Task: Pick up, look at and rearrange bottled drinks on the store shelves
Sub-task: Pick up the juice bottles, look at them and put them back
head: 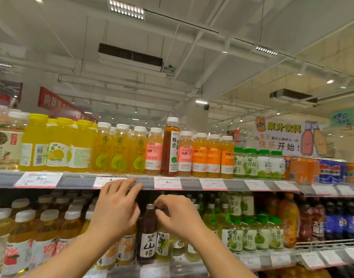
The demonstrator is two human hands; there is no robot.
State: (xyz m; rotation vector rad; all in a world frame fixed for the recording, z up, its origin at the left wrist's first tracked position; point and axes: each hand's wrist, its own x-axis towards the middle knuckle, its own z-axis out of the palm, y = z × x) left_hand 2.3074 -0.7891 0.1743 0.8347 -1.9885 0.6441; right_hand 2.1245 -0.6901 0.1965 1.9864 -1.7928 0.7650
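Note:
Two store shelves hold rows of bottled drinks. A dark red-brown bottle [147, 233] with a white label and a silver cap stands at the front of the lower shelf, between my hands. My left hand [117, 209] is raised in front of the lower shelf with fingers spread, touching no bottle that I can see. My right hand [177, 215] is curled just right of the dark bottle's cap, fingertips at the bottle behind it; whether it grips anything is unclear. On the upper shelf a tall brown tea bottle [171, 147] stands among pale pink and orange juice bottles.
The upper shelf edge [192, 184] with price tags runs just above my hands. Yellow juice bottles [58, 145] fill the upper left, green-capped bottles [252, 163] the right. Amber juice bottles [24, 237] fill the lower left. A juice sign [282, 137] stands at right.

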